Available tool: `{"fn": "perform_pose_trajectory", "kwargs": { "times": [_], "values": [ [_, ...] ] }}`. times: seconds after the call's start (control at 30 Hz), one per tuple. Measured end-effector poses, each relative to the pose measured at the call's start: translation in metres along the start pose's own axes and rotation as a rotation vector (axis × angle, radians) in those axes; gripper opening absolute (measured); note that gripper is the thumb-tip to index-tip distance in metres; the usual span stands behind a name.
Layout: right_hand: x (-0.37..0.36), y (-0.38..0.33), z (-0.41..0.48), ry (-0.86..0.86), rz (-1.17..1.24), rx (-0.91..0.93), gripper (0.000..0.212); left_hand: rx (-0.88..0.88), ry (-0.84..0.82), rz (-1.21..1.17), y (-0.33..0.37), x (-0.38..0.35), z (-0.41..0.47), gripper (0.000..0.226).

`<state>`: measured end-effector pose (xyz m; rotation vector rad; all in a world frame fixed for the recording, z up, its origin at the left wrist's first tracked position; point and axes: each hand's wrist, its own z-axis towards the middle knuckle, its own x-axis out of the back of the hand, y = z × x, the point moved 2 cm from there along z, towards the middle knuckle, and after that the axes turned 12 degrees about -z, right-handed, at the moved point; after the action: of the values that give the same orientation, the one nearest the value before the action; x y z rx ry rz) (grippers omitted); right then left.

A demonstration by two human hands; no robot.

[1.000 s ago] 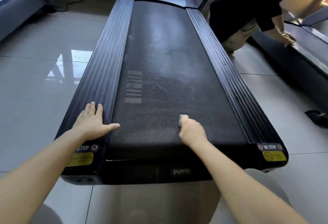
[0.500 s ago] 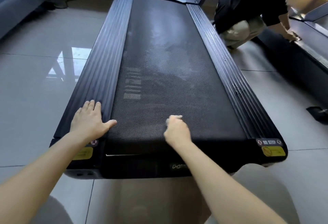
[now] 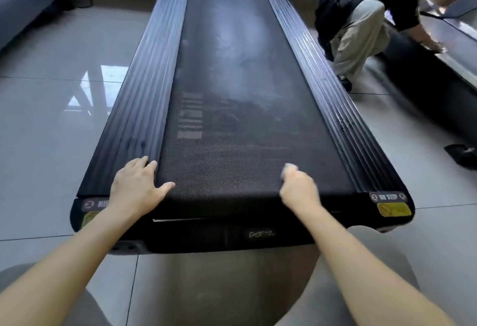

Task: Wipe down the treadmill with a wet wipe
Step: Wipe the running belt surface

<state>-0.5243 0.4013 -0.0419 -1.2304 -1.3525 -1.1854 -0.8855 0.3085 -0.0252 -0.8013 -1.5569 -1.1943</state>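
A black treadmill [image 3: 232, 93] stretches away from me, its textured belt flanked by ribbed side rails. My left hand [image 3: 135, 186] lies flat with fingers spread across the left rail and the belt's near left edge. My right hand [image 3: 299, 188] is curled round a small white wet wipe [image 3: 287, 167] and presses it on the belt near the rear end, right of centre. Only a corner of the wipe shows past the fingers. The right hand is motion-blurred.
A crouching person [image 3: 361, 23] in dark top and beige trousers wipes a second treadmill [image 3: 444, 49] at the right. Another machine [image 3: 20, 2] stands at the far left. A dark object [image 3: 462, 155] lies on the grey tiled floor [image 3: 51, 132].
My right hand with the wipe slid left across the belt's rear end, then back to the right. My left hand shifted slightly right onto the belt edge.
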Motion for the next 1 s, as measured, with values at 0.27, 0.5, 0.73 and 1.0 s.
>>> {"fn": "perform_pose_trajectory", "kwargs": {
  "times": [0.27,0.5,0.73,1.0],
  "values": [
    [-0.002,0.094,0.006,-0.052,0.089,-0.421,0.036,0.016,-0.036,-0.086,0.005,0.0,-0.001,0.077],
    [-0.005,-0.102,-0.053,0.022,0.269,0.14,0.018,-0.007,-0.115,-0.183,-0.006,0.005,-0.006,0.065],
    [0.007,-0.24,-0.11,-0.015,0.13,0.601,0.026,-0.012,-0.099,-0.19,-0.009,0.007,-0.008,0.058],
    [-0.015,-0.078,-0.055,0.186,0.231,0.159,0.039,-0.099,0.004,-0.03,0.008,-0.003,-0.01,0.103]
  ]
}}
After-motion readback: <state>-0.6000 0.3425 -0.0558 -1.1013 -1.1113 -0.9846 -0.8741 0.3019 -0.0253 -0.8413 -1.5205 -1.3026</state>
